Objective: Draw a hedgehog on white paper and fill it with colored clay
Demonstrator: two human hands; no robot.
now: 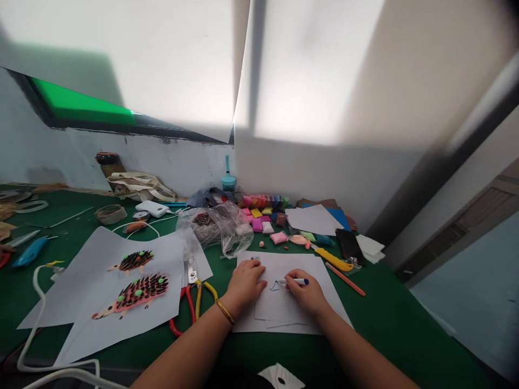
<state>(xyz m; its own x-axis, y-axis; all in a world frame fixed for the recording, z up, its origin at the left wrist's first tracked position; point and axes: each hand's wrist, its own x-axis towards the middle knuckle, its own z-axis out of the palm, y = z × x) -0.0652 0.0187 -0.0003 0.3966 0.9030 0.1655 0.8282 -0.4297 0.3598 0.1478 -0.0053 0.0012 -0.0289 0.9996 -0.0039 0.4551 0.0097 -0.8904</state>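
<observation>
My right hand (306, 292) grips a white marker (298, 281) with a dark blue end, its tip down on a sheet of white paper (279, 310). Beside the tip runs a short, curved blue line (274, 287). Fingers stretched out, my left hand (245, 283) lies flat on the left part of the same paper, with a bracelet on its wrist. A small blue-and-white piece shows at its fingertips, too small to name. More white sheets lie under the top one.
Left are scissors (190, 310) and paper with two hedgehog figures (140, 297). Behind the drawing paper lie a clear plastic bag (221, 227) and several coloured clay packets (259, 221). A yellow cutter (334, 259) and an orange stick (345, 279) lie to the right. A cable (36, 302) crosses the left edge.
</observation>
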